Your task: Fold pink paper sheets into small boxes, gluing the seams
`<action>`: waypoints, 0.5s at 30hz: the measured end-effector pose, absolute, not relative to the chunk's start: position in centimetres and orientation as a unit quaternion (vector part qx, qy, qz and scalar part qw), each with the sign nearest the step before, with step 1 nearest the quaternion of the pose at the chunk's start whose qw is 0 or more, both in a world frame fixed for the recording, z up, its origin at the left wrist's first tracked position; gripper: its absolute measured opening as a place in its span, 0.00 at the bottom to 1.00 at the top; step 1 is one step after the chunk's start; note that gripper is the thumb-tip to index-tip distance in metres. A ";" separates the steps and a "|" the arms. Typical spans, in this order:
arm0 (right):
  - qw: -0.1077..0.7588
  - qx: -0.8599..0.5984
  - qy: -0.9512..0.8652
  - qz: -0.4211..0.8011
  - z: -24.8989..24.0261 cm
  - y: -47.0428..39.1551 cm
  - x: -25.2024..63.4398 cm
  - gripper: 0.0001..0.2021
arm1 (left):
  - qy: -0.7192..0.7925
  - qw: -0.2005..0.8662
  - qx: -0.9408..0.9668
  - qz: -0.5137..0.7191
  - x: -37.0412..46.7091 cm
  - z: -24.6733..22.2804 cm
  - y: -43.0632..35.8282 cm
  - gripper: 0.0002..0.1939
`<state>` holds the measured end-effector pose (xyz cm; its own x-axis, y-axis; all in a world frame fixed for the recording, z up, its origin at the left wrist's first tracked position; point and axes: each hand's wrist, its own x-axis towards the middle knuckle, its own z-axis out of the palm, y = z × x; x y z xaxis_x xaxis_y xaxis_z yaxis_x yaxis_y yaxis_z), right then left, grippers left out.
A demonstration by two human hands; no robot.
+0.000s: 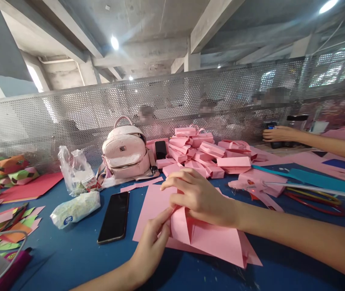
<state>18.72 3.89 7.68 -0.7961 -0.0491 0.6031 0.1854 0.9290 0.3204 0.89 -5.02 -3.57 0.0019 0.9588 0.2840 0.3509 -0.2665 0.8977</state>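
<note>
My left hand (154,240) pinches the near-left edge of a folded piece of pink paper (180,227). Over the top of that same piece curls my right hand (198,196), its fingers closed on the upper edge. Under both hands lie larger pink paper sheets (214,244), stacked unevenly on the blue table. A pile of folded pink paper pieces (204,149) rises just beyond my right hand. To the right of it, a pink glue gun (255,186) with a small red light rests on pink paper.
Left of the sheets are a black phone (113,218), a tissue pack (75,209) and a clear plastic bag (77,169). A pale pink backpack (124,151) stands before a perforated metal screen (93,117). Paper scraps (11,224) lie at left. Another person's hand (277,134) reaches in at right.
</note>
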 end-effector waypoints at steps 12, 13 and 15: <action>0.223 -0.076 -0.955 -0.180 9.1 3.3 19.7 0.09 | 0.508 0.297 0.639 0.496 0.8 -3.6 -4.7 0.22; 0.223 -0.079 -0.954 -0.184 9.3 3.2 19.8 0.08 | 0.511 0.288 0.642 0.494 0.9 -3.4 -4.8 0.22; 0.228 -0.082 -0.951 -0.193 9.4 3.1 19.9 0.07 | 0.512 0.275 0.649 0.492 1.0 -3.0 -5.0 0.22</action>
